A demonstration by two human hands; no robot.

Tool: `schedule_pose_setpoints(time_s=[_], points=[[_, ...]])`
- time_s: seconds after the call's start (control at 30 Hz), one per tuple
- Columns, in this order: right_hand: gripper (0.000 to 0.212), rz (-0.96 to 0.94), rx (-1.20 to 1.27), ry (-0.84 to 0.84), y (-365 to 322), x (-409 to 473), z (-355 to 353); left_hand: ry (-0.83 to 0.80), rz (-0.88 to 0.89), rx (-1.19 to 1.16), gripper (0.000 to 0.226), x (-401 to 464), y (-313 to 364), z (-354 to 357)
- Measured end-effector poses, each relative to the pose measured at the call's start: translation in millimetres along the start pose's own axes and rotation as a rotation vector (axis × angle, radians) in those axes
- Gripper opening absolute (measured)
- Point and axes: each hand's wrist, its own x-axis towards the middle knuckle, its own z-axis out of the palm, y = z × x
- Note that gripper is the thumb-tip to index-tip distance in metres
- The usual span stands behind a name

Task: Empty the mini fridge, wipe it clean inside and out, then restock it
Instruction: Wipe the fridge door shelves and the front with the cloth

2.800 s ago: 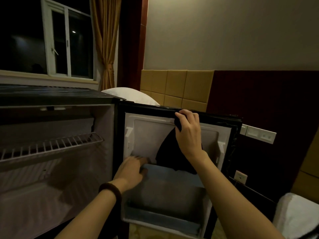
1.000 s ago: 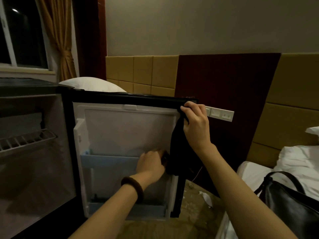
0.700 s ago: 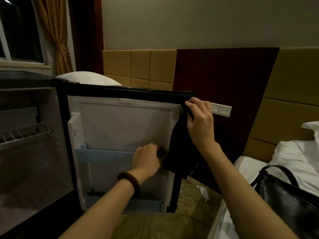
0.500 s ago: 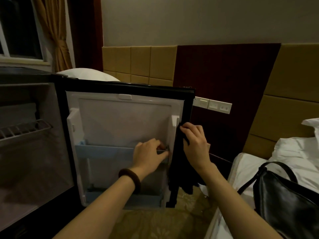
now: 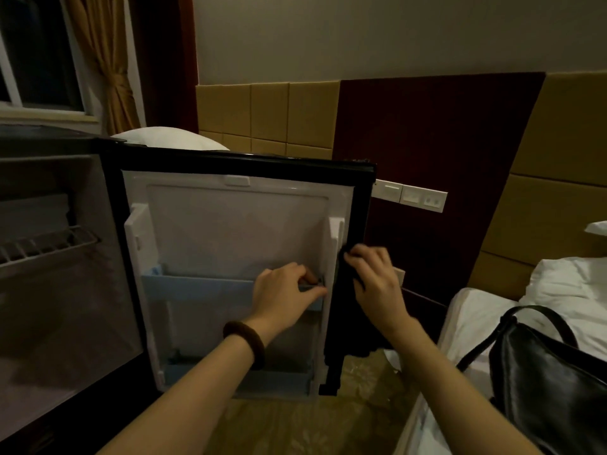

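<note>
The fridge door (image 5: 236, 224) is white inside with a black frame, and its two shelves (image 5: 197, 287) are pale blue. A black cloth (image 5: 345, 290) hangs at the door's right edge. The band (image 5: 244, 343) on the left wrist is dark brown. Behind the door the wall panels (image 5: 269, 116) are tan beside a dark maroon one; the switch plate (image 5: 410, 195) is white. Left of the door hangs a gold curtain (image 5: 108, 60). Right of it lie white bedding (image 5: 558, 284) and a glossy black bag (image 5: 551, 382). The floor (image 5: 295, 425) shows a faint olive-gold floral pattern.
</note>
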Motion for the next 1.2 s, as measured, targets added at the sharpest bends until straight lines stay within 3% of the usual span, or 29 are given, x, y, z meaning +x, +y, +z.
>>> schedule_pose_setpoints(time_s=[0.1, 0.2, 0.37, 0.43, 0.53, 0.67, 0.87, 0.97, 1.07, 1.2], points=[[0.025, 0.019, 0.005, -0.056, 0.1, -3.2, -2.6, -0.016, -0.006, 0.002, 0.024, 1.7, -0.4, 0.1], [0.024, 0.059, 0.005, 0.024, 1.9, 34.7, -14.1, -0.032, -0.011, 0.034, 0.024, 3.0, -0.7, -1.6], [0.027, 0.152, 0.047, 0.094, -5.3, 15.3, 0.8, -0.115, 0.043, 0.291, 0.043, 0.0, 1.6, -0.2], [0.038, 0.166, 0.046, 0.014, -11.1, -32.1, 15.1, -0.114, 0.044, 0.325, 0.047, 0.6, 1.7, 0.4], [0.055, 0.202, 0.081, -0.243, -27.7, -112.9, 30.3, -0.081, 0.026, 0.291, 0.051, -1.6, 1.1, -0.3], [0.054, 0.304, 0.159, -0.422, -44.0, -163.1, 37.3, -0.055, 0.036, 0.286, 0.048, -4.1, 1.5, 1.7], [0.035, 0.254, 0.093, -0.055, -22.7, -75.1, 23.7, -0.075, 0.028, 0.302, 0.049, -2.2, 1.0, -1.0], [0.032, 0.217, 0.093, -0.018, -18.1, -50.3, 14.5, -0.064, 0.043, 0.304, 0.050, -4.3, 1.0, -1.2], [0.033, 0.164, 0.083, -0.128, -20.5, -86.6, 19.5, -0.030, 0.046, 0.313, 0.051, -8.3, -0.3, 0.7], [0.033, 0.128, 0.094, -0.414, -31.0, -166.3, 33.1, -0.011, 0.058, 0.320, 0.050, -12.7, -1.6, 4.0]])
